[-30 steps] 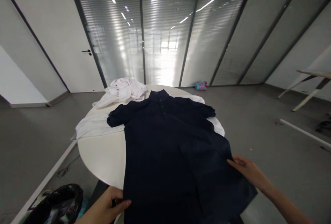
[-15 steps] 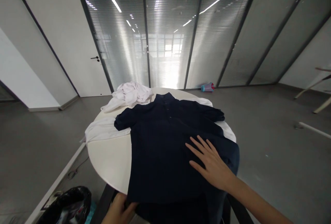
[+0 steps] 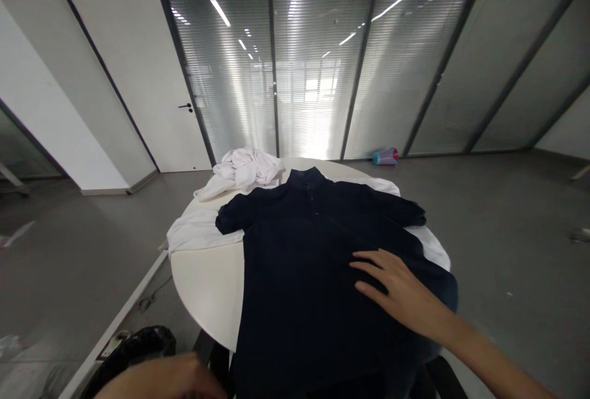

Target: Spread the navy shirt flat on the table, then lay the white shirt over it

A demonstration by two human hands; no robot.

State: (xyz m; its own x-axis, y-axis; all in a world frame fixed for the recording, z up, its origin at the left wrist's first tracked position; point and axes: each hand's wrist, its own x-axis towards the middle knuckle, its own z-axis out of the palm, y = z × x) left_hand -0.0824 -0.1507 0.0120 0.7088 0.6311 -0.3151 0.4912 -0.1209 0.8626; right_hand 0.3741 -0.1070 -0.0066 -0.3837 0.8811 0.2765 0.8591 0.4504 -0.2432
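Note:
A dark navy polo shirt (image 3: 299,276) lies spread face up on a round white table (image 3: 205,288), collar away from me. My right hand (image 3: 401,291) rests flat on the shirt's right side, fingers apart and pointing left. My left hand (image 3: 161,377) is blurred at the bottom edge, left of the shirt's hem; whether it touches the shirt I cannot tell.
White garments lie under and behind the dark shirt, with a crumpled white heap (image 3: 244,168) at the table's far left. A black bag (image 3: 138,350) sits on the floor at lower left. A small colourful bottle (image 3: 386,156) lies by the glass wall. Grey floor surrounds the table.
My right hand went from the shirt's lower right edge onto its front and now lies flat there. My left hand has come off the hem, down and left. The view has shifted rightward.

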